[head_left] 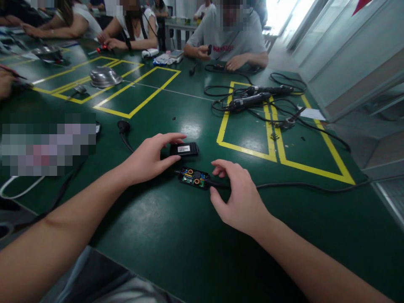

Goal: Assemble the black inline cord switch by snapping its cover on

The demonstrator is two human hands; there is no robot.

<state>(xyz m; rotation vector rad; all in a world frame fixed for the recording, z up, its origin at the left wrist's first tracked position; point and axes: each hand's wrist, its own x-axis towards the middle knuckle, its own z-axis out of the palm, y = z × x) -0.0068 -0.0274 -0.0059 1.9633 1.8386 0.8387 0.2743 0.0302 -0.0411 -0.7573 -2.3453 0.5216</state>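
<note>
A black plastic housing cover [184, 149] with a white label lies on the green table. Around its left end is my left hand [154, 158], thumb and fingers apart; the thumb tip is close to its near edge, and I cannot tell if they touch. Just nearer to me sits an open black housing half [193, 177], its circuit board and copper-coloured coils showing. My right hand [235, 191] hovers at its right end, fingers curved and spread, over a black cable [290, 184] that runs off to the right.
A black plug [123, 126] lies beyond my left forearm. Corded electric screwdrivers [251, 101] and loose screws [275, 136] are at the right, by yellow tape. Farther off stand a metal bowl [104, 77] and, across the table, a person in grey [227, 42] holding a dark part.
</note>
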